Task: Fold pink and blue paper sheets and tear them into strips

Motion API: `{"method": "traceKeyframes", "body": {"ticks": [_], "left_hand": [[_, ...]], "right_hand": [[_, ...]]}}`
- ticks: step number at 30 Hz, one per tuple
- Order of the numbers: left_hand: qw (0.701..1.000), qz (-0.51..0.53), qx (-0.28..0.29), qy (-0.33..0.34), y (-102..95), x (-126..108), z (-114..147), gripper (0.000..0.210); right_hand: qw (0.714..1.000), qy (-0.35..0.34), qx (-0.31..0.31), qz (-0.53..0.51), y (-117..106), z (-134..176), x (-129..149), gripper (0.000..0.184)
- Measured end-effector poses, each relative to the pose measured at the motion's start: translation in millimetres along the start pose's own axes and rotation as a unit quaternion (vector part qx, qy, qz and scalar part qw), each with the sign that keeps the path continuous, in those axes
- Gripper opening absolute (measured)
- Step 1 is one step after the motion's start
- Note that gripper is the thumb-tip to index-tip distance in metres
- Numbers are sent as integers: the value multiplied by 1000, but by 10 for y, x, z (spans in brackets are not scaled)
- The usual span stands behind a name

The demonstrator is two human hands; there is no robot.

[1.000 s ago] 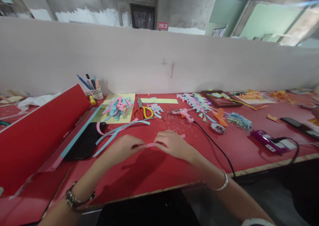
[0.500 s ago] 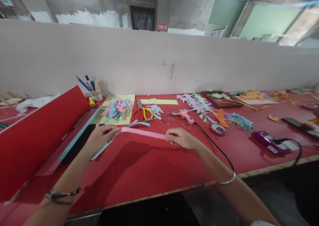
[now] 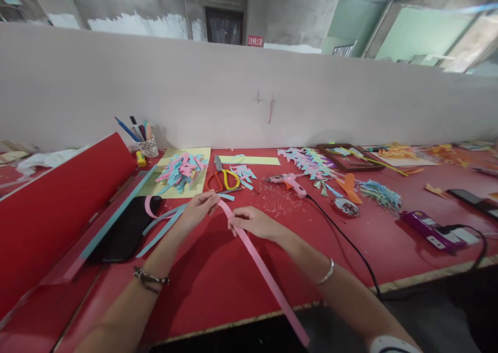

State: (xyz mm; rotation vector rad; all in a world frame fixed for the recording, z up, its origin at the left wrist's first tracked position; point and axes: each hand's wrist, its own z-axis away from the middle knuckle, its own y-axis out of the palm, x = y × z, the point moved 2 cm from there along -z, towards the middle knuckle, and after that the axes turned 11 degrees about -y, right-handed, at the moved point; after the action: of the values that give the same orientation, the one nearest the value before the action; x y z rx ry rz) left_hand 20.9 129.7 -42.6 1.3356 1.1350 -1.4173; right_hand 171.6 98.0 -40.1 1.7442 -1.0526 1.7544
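Observation:
A long pink paper strip (image 3: 268, 280) runs between my hands and slants down past the table's front edge at the lower right. My left hand (image 3: 199, 210) is closed, pinching the strip near its upper end. A short way along, my right hand (image 3: 252, 222) pinches the same strip between thumb and fingers. Beyond my left hand lie scissors (image 3: 230, 179) with one red and one yellow handle. Blue paper strips (image 3: 163, 234) lie beside my left wrist, along with a curled pink strip (image 3: 148, 206).
A pile of pink and blue paper pieces (image 3: 182, 170) rests on yellow paper (image 3: 200, 187). The pink glue gun (image 3: 290, 180) trails a black cord (image 3: 342, 236). A black phone (image 3: 128, 228) lies left, near a red board (image 3: 70, 223). A purple power strip (image 3: 430, 231) is right.
My hands have come closer together, the left moving right and the right moving left. The strip, earlier stretched level between them, now hangs down from my right hand toward the lower right.

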Motion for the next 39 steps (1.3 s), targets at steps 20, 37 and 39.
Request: {"method": "traceKeyframes", "body": {"ticks": [20, 37, 39], "left_hand": [[983, 159, -20, -84, 166, 266, 71, 29], [991, 44, 110, -63, 328, 212, 197, 32], [991, 24, 121, -56, 340, 214, 202, 25]], "right_hand": [[993, 49, -49, -91, 161, 70, -173, 25], [956, -25, -249, -155, -55, 28, -207, 31], [953, -40, -271, -130, -102, 29, -188, 29]]}}
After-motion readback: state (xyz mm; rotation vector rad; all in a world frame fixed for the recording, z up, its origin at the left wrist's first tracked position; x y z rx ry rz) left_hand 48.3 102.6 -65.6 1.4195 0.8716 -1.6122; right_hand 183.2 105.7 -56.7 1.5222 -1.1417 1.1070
